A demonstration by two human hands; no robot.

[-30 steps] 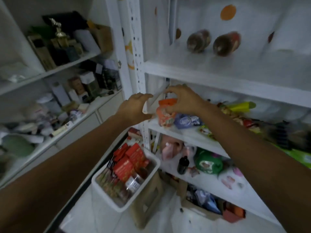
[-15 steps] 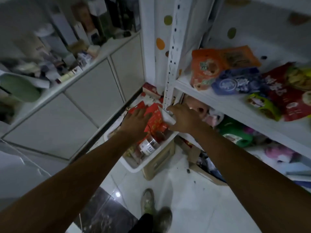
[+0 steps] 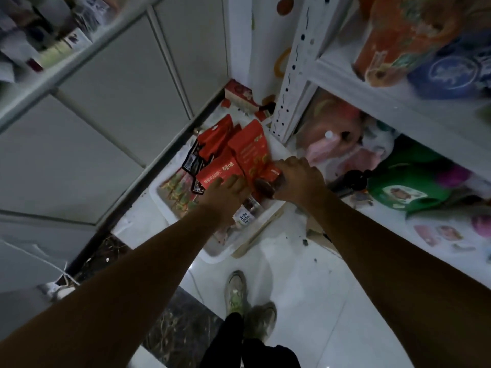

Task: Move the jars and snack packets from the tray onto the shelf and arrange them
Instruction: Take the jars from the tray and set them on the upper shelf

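A white tray (image 3: 216,252) stands on the floor below the shelf. It holds red snack packets (image 3: 248,150), green-printed packets (image 3: 178,193) and a clear jar with a white label (image 3: 245,212). My left hand (image 3: 225,193) reaches into the tray, its fingers lying fairly straight on a red packet. My right hand (image 3: 299,181) is curled round the top of a dark jar (image 3: 265,188) at the tray's right side; most of that jar is hidden. The white shelf (image 3: 372,99) to the right carries an orange packet (image 3: 398,43) and a blue packet (image 3: 451,73).
The lower shelf board holds a green bag (image 3: 409,189), a dark bottle (image 3: 350,179) and pink items (image 3: 332,144). A perforated white upright (image 3: 292,75) stands just behind the tray. Grey cabinet doors (image 3: 106,107) line the left. My shoes (image 3: 249,301) are on the white tiled floor.
Both hands came down from the upper shelf into the tray. The view tilted downward. My right hand has closed round a jar top, and my left hand moved onto a red packet.
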